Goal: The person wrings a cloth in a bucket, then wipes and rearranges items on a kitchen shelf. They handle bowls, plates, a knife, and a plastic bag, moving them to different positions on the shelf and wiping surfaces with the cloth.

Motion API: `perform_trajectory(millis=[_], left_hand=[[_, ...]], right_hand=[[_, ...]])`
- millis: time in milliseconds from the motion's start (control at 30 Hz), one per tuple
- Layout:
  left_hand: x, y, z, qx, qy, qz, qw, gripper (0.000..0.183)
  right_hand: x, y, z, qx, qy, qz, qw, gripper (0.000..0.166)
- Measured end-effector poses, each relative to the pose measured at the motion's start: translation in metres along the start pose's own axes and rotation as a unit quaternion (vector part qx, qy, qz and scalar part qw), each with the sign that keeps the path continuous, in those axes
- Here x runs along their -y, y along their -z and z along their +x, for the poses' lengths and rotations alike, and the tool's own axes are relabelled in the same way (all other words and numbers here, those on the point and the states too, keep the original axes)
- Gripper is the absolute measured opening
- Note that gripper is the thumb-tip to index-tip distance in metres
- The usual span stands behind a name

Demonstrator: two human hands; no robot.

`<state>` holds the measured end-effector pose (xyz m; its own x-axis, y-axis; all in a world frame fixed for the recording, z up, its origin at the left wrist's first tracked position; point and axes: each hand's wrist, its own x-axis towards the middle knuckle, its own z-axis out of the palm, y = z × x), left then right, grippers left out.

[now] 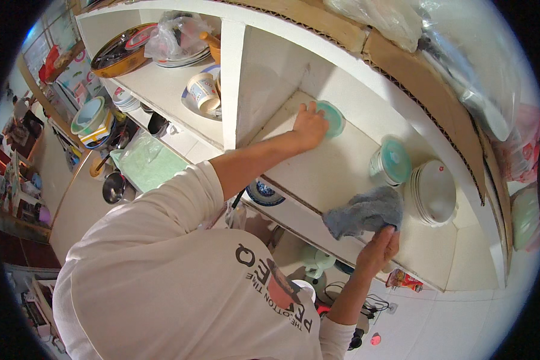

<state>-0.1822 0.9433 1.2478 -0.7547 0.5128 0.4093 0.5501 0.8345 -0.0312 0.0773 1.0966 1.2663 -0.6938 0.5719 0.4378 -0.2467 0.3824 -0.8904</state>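
My left hand [312, 127] reaches to the back of the white cabinet shelf [310, 157], its fingers curled over the rim of a round teal lid [335, 120]. Whether a container sits under that lid is hidden. A crumpled grey cloth [364, 211] hangs from my right hand [380, 249], which grips it near the shelf's front edge. Just beyond the cloth stands a white container with a teal lid [395, 161]. Beside it a stack of white bowls or plates [434, 193] leans tilted on the shelf.
A white upright divider [232, 85] separates this compartment from shelves with a brown oval tray [121, 56], stacked plates and a paper cup [203, 92]. Cardboard [423, 94] and plastic bags cover the cabinet top. Below are a blue-patterned dish [265, 193] and a pale green kettle-like item [317, 261].
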Motion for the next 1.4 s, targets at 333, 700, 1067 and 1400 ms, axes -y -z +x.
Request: perform_trajectory(millis=[333,700,1067,1400], left_hand=[[0.000,-0.007,-0.003,-0.079,0.069,-0.082,0.991,0.027],[0.009,0.012,-0.022,-0.053,0.002,-0.285,0.957,0.020],[0.025,0.091,-0.136,-0.100,-0.116,-0.436,0.887,0.025],[0.058,0.154,-0.186,-0.060,-0.172,-0.474,0.861,0.027]], right_hand=[[0.002,-0.040,0.001,0.075,-0.003,0.060,0.995,0.030],[-0.011,-0.058,-0.001,0.170,0.072,-0.033,0.982,0.035],[0.009,-0.063,0.016,0.372,0.281,-0.287,0.837,0.026],[0.017,-0.118,0.028,0.581,0.263,-0.232,0.734,0.047]])
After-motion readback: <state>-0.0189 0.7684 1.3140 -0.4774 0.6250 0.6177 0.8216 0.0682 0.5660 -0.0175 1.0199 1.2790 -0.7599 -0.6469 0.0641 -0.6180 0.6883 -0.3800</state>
